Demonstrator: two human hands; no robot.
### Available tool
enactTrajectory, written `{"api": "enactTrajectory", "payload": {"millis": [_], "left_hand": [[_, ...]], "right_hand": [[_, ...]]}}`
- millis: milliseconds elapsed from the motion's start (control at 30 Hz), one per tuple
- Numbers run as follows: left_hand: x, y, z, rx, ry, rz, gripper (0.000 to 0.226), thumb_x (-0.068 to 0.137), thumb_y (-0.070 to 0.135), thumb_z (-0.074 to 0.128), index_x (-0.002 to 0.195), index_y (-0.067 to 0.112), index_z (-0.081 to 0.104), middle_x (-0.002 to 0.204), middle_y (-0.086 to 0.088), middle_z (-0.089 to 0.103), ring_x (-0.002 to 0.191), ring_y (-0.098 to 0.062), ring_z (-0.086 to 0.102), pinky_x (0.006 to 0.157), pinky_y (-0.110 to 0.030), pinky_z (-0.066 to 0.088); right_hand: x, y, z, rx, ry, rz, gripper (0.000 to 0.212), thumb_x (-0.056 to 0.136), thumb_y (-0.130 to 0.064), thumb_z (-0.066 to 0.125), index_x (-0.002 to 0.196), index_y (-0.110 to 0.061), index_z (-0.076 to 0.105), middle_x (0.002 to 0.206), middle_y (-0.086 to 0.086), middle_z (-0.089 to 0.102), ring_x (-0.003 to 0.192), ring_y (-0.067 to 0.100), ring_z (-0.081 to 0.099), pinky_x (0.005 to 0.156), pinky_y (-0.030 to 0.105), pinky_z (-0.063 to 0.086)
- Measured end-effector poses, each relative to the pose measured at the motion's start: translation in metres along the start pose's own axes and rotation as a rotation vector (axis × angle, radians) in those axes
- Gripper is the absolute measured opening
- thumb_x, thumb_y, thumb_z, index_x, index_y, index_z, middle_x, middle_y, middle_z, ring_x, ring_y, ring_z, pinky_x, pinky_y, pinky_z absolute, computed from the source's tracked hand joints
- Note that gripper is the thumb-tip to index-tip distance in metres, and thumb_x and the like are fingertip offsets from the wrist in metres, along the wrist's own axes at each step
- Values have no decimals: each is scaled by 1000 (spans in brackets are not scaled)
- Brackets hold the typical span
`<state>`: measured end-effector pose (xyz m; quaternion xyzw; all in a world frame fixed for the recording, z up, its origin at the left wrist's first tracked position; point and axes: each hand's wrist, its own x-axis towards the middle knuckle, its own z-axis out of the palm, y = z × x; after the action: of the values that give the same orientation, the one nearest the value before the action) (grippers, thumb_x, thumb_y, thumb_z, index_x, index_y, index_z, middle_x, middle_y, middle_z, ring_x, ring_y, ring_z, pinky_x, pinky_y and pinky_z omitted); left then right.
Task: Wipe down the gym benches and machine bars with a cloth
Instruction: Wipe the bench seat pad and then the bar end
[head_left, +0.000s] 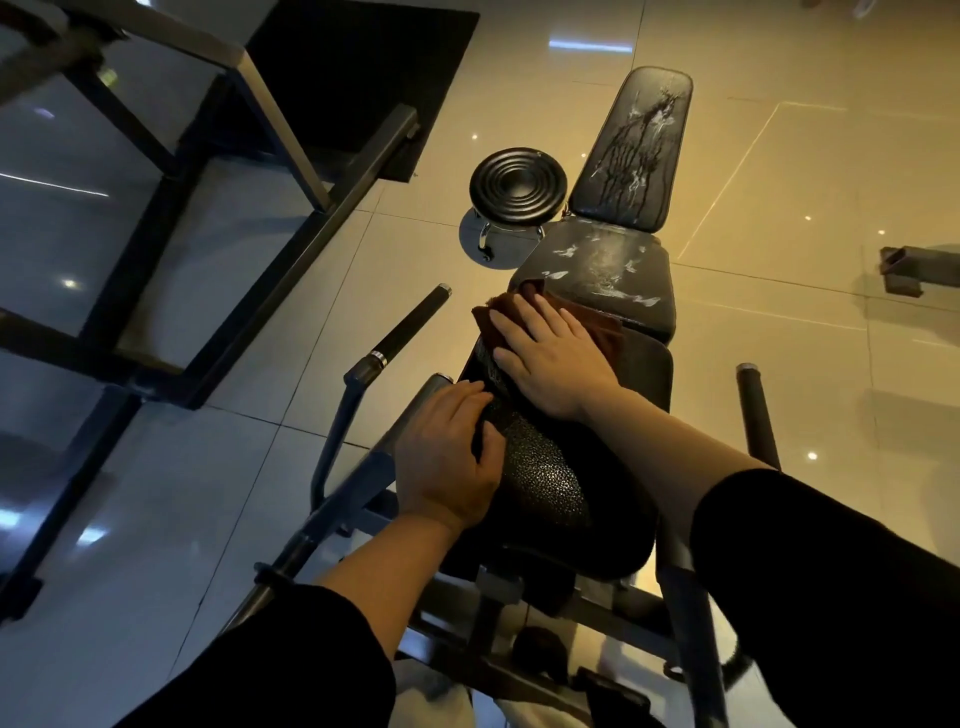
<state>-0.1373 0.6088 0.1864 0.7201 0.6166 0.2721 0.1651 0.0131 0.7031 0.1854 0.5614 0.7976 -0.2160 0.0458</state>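
the right hand (553, 358) lies flat with fingers spread, its grip open, pressing a dark reddish-brown cloth (597, 322) onto the near black padded bench section (639, 395), the cloth showing beyond the fingertips. the left hand (447, 457) rests on the pad's left edge, fingers lightly bent, holding nothing. further along, the cracked black vinyl backrest (636, 150) rises beside a round black stool (517, 187) on the glossy tiled floor (779, 208).

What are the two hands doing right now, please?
Left hand: open, fingers resting on the bench pad.
Right hand: open, flat, pressing the brown cloth on the pad.
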Motion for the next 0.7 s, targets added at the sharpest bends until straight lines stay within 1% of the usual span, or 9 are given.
{"api": "enactTrajectory", "payload": {"millis": [100, 233, 333, 400, 533, 600, 700], "left_hand": [[0, 0, 0, 0, 1, 4, 42, 88, 29, 42, 107, 4, 70, 109, -11, 70, 101, -27, 66, 83, -40, 55], [-1, 0, 0, -12, 8, 8, 41, 88, 28, 42, 107, 4, 69, 110, -11, 70, 103, -27, 65, 85, -40, 55], [-1, -1, 1, -14, 0, 13, 41, 88, 28, 41, 107, 5, 69, 110, -10, 70, 103, -26, 65, 84, -41, 55], [-1, -2, 1, -18, -3, 15, 41, 88, 28, 41, 107, 4, 69, 110, -10, 70, 103, -26, 65, 83, -41, 56], [0, -4, 2, -19, 2, 21, 42, 88, 29, 41, 107, 4, 69, 110, -11, 70, 103, -27, 65, 82, -42, 56], [0, -3, 2, -18, -1, 21, 42, 88, 29, 41, 107, 4, 69, 110, -12, 70, 103, -28, 65, 83, -43, 56], [0, -3, 2, -19, -5, 20, 43, 88, 29, 40, 107, 3, 69, 111, -12, 69, 104, -28, 64, 86, -43, 55]], "right_hand": [[-21, 20, 0, 2, -14, -32, 55, 103, -52, 17, 155, -37, 6, 164, -4, -4, 150, 17, -8, 121, 38, -4], [-41, 49, -1, -17, -18, 17, 54, 102, -52, 15, 154, -39, 4, 164, -4, -4, 150, 16, -9, 121, 37, -5], [-54, 64, -1, 19, -23, 40, 60, 97, -58, 9, 154, -39, 4, 164, -3, -4, 150, 17, -9, 120, 37, -6], [-62, 67, 2, 51, -11, 70, 66, 91, -59, 6, 154, -38, 4, 164, -3, -3, 150, 17, -9, 119, 36, -8], [-81, 50, 14, 70, 41, 196, 65, 96, -58, 6, 155, -31, 6, 164, 0, -4, 150, 18, -11, 118, 35, -11], [-94, 32, 18, 40, 62, 214, 71, 92, -62, -1, 155, -30, 5, 164, 1, -5, 149, 18, -12, 118, 33, -12], [-111, 4, 22, 32, 73, 146, 85, 81, -70, -22, 153, -31, 1, 162, -1, -6, 147, 16, -16, 117, 33, -13]]}}
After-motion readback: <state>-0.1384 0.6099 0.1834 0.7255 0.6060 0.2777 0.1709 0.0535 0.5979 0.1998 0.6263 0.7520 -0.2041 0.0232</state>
